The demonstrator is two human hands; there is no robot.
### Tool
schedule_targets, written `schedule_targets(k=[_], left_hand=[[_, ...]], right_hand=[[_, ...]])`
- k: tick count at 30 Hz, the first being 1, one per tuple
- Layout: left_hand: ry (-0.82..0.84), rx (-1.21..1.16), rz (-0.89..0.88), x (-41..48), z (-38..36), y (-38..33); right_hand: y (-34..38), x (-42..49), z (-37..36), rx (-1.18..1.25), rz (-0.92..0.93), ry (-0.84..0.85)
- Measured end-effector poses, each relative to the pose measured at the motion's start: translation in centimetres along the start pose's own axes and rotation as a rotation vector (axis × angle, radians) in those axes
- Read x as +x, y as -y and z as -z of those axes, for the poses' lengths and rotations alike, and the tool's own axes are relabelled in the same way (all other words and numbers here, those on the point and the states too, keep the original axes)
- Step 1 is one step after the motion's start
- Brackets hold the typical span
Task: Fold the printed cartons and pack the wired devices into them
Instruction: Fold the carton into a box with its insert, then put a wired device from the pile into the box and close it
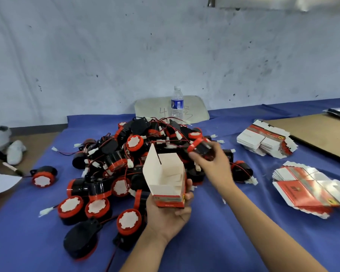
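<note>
Head view: in the lower middle of the frame the left hand (165,216) grips 1 printed carton (165,173) from below, fingers curled round its red printed base. The carton stands upright with its top open, its white inside showing and a tall flap raised on its left side. Just above and to the right, the right hand (216,165) is closed on 1 wired device (199,148), a black drum with a red rim, gripped between thumb and fingers and blurred; it is near the carton's open top but not inside it.

Behind and to the left of the carton, a large pile of wired devices (114,165) covers the centre of the blue-covered surface (214,232): black bodies, red rims, white faces, with thin red and black wires ending in white plugs. 1 lone device (44,176) lies apart at middle left.

At right, 2 fanned stacks of flat cartons lie on the blue cover: 1 stack (263,143) at upper right, the other stack (306,187) below it near the right edge. A brown board (318,134) lies beyond them.

At upper centre a clear water bottle (177,103) stands upright behind the pile, against a scuffed pale wall (106,55). A black marker (13,168) lies at the left edge.
</note>
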State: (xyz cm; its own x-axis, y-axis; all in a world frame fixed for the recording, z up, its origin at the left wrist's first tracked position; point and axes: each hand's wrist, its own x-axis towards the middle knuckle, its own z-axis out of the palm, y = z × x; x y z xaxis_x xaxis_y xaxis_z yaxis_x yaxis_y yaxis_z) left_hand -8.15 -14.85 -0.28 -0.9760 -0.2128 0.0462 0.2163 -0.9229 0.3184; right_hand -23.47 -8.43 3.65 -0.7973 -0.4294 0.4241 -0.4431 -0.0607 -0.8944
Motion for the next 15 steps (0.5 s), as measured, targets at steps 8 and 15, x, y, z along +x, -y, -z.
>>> schedule_targets(k=[8,15], left_hand=[[-0.14,0.062,-0.019,0.4,0.4,0.4],[-0.167,0.22,0.042,0.6,0.1,0.9]], right_hand=[[2.8,-0.6,7.8,0.484,-0.156,-0.232],[2.0,-2.5,10.6,0.536,-0.168,-0.21]])
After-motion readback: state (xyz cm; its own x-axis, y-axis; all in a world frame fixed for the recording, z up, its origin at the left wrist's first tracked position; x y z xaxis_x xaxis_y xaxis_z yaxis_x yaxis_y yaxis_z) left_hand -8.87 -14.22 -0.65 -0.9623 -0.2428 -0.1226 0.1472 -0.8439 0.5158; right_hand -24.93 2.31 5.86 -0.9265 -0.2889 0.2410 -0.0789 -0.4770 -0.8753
